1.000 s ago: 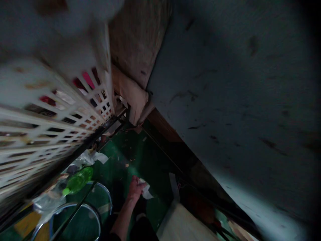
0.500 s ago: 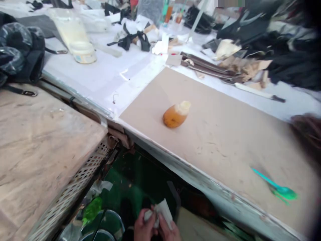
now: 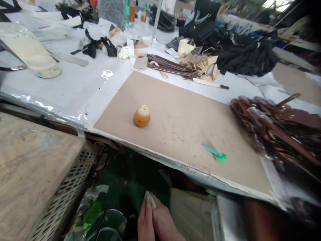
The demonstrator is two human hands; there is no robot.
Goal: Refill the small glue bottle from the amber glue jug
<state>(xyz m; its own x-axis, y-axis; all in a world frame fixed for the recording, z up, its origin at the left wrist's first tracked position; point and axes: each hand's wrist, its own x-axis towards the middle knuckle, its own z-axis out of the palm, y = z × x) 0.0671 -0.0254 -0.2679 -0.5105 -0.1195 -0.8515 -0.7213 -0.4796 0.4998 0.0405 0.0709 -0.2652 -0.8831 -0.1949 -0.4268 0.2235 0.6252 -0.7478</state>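
Note:
My left hand (image 3: 144, 220) and my right hand (image 3: 162, 221) are pressed together low in the view, below the table edge. Between their fingertips shows a small white folded piece (image 3: 150, 198), likely paper or cloth. Both hands are closed around it. Above them, on a tan board (image 3: 180, 113) on the table, lies an orange lump with a pale top (image 3: 141, 116). A teal spoon-like tool (image 3: 216, 154) rests nearer the board's front edge.
A pile of brown leather strips (image 3: 276, 124) lies at the right. Black fabric (image 3: 238, 50), tan cut pieces (image 3: 200, 63) and bottles (image 3: 132, 10) crowd the back. A wooden top over a white perforated crate (image 3: 62, 197) stands at left. Green floor and a metal stool ring (image 3: 107, 217) are below.
The view swung up from under the table to the tabletop, then shifted right. My hands came together on the white piece, which now shows less between the fingers.

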